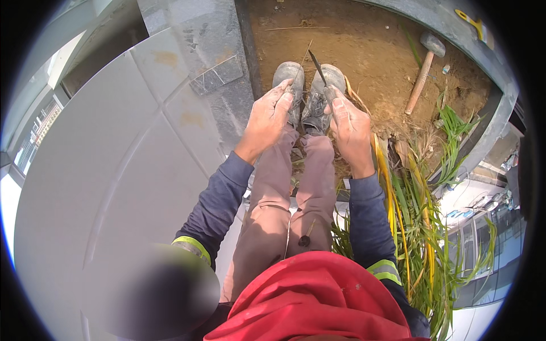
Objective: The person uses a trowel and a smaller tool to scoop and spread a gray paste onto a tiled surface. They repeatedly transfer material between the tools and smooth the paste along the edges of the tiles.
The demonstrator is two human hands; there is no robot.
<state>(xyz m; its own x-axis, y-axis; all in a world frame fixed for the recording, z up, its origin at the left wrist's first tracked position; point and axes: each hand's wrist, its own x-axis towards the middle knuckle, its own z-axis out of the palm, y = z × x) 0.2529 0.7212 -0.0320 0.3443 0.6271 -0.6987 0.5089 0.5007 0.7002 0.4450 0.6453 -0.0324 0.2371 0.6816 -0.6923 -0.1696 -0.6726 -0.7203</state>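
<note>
Both my hands are raised over my dusty work shoes (315,102). My left hand (266,120) is closed, pinching a thin straw-like stem (302,63) between thumb and fingers; the stem slants up to the right. In my right hand (351,132), the fingers wrap round a narrow tool with a dark pointed blade (318,68), like a knife. Most of its handle is hidden in the grip. The blade tip and the stem's upper part come close together; whether they touch, I cannot tell.
Bare brown soil (352,48) lies ahead, bounded by a grey curb (421,14). A wooden-handled hammer (422,77) rests on it. On the curb is a yellow-handled tool (471,23). Long green and yellow leaves (418,227) heap at right; grey panels (114,165) spread left.
</note>
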